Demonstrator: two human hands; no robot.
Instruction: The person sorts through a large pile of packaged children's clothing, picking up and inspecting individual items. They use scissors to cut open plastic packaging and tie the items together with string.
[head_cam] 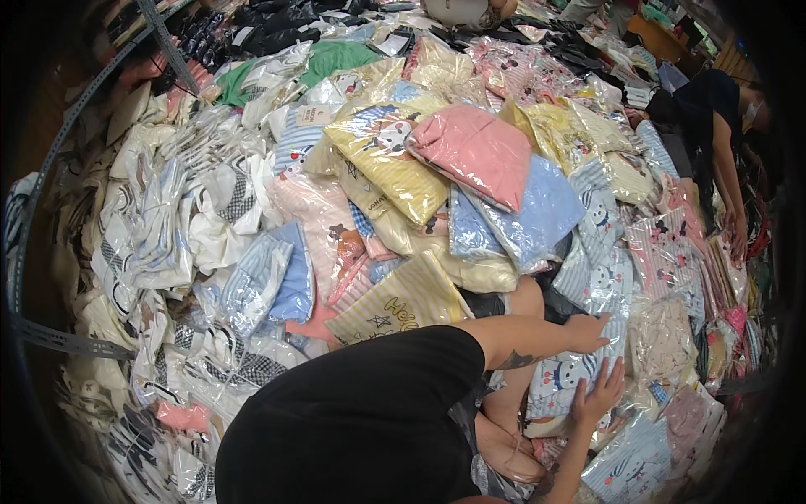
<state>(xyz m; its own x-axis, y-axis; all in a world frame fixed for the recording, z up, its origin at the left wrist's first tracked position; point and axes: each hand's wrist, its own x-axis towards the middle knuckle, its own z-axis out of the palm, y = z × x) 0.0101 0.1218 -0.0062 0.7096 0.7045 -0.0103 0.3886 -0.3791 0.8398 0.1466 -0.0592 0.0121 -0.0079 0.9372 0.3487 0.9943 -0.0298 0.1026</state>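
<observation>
My left hand (589, 332) reaches across onto light blue striped garments in clear plastic bags (611, 277), its fingers extended on the plastic. My right hand (598, 394) lies with spread fingers on the edge of a bagged light blue garment with a cartoon print (560, 378), just below my left hand. That bagged garment is beside my bent legs. A yellow striped bagged garment (397, 302) lies near my left arm. Farther up the pile are a pink bagged garment (475, 151), a blue one (535, 208) and a yellow one with a cartoon print (390, 157).
Bagged clothes cover the floor all around. White ones (220, 201) are heaped at the left, near a perforated metal shelf frame (69, 340). A co-worker in dark clothes (711, 120) bends over the pile at the right. Another person (466, 12) is partly visible at the top.
</observation>
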